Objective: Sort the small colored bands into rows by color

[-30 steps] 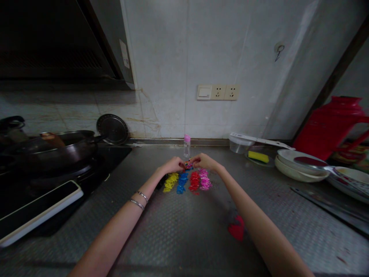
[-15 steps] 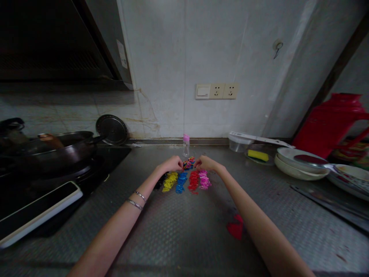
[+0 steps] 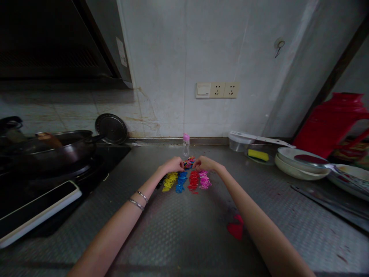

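Note:
My left hand (image 3: 172,165) and my right hand (image 3: 205,164) meet over a small mixed heap of coloured bands (image 3: 188,162) on the metal counter (image 3: 184,231). Both hands have fingers pinched together at the heap; what each pinch holds is too small to name. Just in front of the hands lie sorted piles: yellow bands (image 3: 170,181), blue bands (image 3: 181,181), red bands (image 3: 193,181) and pink bands (image 3: 204,179). A small clear bottle with a pink cap (image 3: 186,144) stands right behind the heap. Two bracelets (image 3: 139,200) sit on my left wrist.
A dark pan (image 3: 54,148) sits on the stove at left, a round lid (image 3: 112,129) leaning on the wall behind. White plates (image 3: 300,163), a yellow sponge (image 3: 258,155) and a red jug (image 3: 331,123) stand at right. A red scrap (image 3: 236,229) lies beside my right forearm.
Both hands stay pinched at the mixed heap; the right hand's fingers have shifted slightly back toward the left hand. The sorted piles have not moved.

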`<state>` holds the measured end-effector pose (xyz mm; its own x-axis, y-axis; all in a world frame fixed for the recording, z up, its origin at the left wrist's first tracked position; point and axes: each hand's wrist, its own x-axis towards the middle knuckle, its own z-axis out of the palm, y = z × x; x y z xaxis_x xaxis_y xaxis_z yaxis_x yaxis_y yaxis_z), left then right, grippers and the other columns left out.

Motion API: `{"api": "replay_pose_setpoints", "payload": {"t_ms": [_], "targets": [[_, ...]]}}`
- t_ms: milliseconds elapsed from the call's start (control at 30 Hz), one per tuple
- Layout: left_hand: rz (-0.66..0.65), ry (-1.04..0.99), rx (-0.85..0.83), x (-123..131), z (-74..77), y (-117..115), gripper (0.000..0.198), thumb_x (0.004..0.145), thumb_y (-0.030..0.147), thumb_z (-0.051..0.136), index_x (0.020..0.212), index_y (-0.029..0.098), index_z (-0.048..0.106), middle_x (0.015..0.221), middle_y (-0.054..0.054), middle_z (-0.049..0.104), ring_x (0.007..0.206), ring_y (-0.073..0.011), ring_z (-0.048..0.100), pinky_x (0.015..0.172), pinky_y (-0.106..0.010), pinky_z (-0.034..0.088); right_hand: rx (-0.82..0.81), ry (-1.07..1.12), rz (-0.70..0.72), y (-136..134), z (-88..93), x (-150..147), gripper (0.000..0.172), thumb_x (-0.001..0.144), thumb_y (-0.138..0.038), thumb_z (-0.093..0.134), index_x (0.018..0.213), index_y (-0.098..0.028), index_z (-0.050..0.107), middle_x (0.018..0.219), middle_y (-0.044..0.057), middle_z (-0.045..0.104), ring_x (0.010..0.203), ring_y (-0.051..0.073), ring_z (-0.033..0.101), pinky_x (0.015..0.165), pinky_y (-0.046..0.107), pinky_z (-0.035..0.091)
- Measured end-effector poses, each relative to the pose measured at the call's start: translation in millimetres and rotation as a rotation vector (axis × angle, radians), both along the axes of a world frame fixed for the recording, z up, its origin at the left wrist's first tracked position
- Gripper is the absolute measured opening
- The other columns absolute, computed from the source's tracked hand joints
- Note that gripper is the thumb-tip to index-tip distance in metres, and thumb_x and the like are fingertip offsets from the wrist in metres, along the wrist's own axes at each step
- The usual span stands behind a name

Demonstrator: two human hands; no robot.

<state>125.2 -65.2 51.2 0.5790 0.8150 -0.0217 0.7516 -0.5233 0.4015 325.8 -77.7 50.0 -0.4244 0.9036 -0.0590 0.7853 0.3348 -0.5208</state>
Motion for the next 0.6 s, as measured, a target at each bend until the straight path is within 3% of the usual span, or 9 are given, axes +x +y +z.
{"api": "replay_pose_setpoints", "payload": {"t_ms": [267,600], "targets": [[-0.030,-0.001,0.015,-3.0,-4.9,6.2,0.017,0.061,0.019,0.054,0.067,0.012,0.068,0.058,-0.001,0.061,0.053,-0.0105,0.050,0.052,-0.019,0.035,0.048,0.002,0.017,0.5,-3.4,-4.0,0.033,0.058,-0.012,0.049,0.084,-0.014,0.070,0.050,-0.003,0.052,0.048,0.007,0.040,0.046,0.017,0.030],[0.057,-0.064,0.115,-9.8,-1.5,14.0,0.023,0.065,0.021,0.053,0.077,0.012,0.070,0.072,-0.006,0.067,0.062,-0.0123,0.054,0.058,-0.020,0.038,0.106,0.069,-0.011,5.3,-2.9,2.4,0.034,0.059,-0.011,0.050,0.086,-0.013,0.070,0.055,-0.002,0.057,0.050,0.008,0.044,0.047,0.017,0.031]]}}
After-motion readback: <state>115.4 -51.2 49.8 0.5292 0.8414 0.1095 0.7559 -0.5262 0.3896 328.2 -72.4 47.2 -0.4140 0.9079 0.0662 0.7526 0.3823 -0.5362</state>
